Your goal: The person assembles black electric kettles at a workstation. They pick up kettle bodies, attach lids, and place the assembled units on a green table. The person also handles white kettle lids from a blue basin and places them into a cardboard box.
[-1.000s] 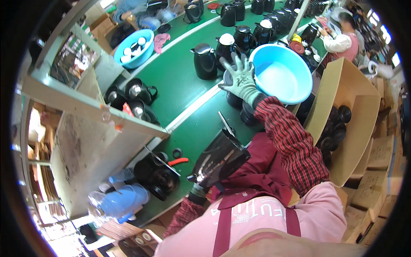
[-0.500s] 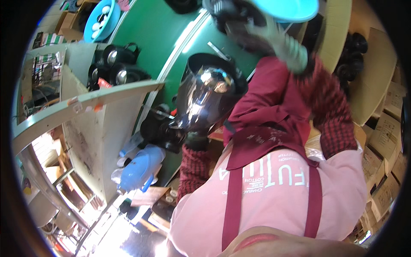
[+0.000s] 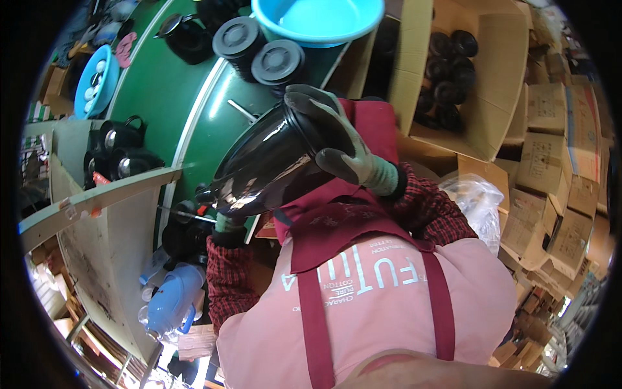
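Note:
A glossy black vacuum jug body (image 3: 262, 165) lies tilted across my front, its wide end up to the right and its narrow end down to the left. My right hand (image 3: 330, 136), in a grey-green work glove, is closed round the wide end, thumb on the near side and fingers over the far side. Below the narrow end, my left hand (image 3: 229, 225) holds the jug body from underneath; its fingers are mostly hidden behind it. Just beyond the jug body, a thin metal rod (image 3: 243, 111) sticks up by the green worktop (image 3: 170, 61).
Two ribbed black round parts (image 3: 238, 37) stand beside a light-blue basin (image 3: 317, 29). More black jugs (image 3: 123, 136) sit at left, above a blue jug (image 3: 175, 295). An open carton (image 3: 495, 84) holds several black round parts; stacked cartons (image 3: 544, 162) fill the right.
My right hand has come from the far worktop, near the basin, onto the jug body's wide end. The jug body is tipped further over to the right. The whole view has shifted.

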A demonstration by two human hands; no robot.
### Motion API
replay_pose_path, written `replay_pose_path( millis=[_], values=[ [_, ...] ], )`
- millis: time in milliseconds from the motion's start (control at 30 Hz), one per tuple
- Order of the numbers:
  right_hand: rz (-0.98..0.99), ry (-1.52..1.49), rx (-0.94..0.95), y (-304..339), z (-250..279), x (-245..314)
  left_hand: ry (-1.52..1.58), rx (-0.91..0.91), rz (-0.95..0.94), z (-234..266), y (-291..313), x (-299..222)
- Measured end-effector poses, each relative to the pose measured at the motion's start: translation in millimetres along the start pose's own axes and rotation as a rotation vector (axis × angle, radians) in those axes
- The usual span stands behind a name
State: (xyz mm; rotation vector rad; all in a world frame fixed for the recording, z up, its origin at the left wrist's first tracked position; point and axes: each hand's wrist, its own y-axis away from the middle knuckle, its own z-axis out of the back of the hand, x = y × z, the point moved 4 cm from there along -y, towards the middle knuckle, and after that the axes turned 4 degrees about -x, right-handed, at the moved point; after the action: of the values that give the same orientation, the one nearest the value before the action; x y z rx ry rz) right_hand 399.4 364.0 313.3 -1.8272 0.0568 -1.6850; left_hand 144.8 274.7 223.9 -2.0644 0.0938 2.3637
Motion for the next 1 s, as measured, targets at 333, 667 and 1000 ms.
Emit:
replay_pose_path(
  millis=[333,667,1000],
  values=[
    [-0.630,-0.565,0.163,7.3,17.9,-34.6,-0.355,-0.186,-0.312,18.1,0.6,-40.8],
    [-0.755,-0.860,-0.062,53.6,27.9,-52.6,-0.655,0.006,-0.681,-29.4,-21.1,-118.4],
    [-0.907,-1.034,-0.277,57.0,27.9,-36.4,-0.610,0.042,-0.457,-29.8,-33.9,-100.9]
  ],
)
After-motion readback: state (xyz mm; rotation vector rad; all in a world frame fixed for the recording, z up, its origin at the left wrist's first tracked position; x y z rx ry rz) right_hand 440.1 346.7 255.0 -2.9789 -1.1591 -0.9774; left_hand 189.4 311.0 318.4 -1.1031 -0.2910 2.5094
